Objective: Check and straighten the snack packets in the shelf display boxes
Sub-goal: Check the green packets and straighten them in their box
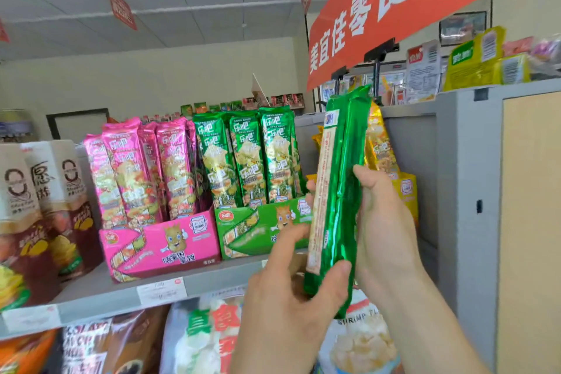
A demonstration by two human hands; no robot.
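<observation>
I hold a long green snack packet [340, 185] upright in front of the shelf, its back seam facing me. My left hand [291, 288] grips its bottom end, thumb across the front. My right hand [382, 222] holds its middle from the right side, fingertips showing at the packet's left edge. Behind it on the shelf stand a green display box [261, 231] with upright green packets [249, 155], a pink display box [161, 246] with pink packets [139, 167] leaning left, and yellow packets [382, 149] partly hidden by the held packet.
Brown-and-white snack bags [36, 206] stand at the left of the grey shelf [121, 291]. Larger bags fill the lower shelf [206, 340]. A grey shelving end panel [473, 191] rises at right, with an orange banner [394, 9] overhead.
</observation>
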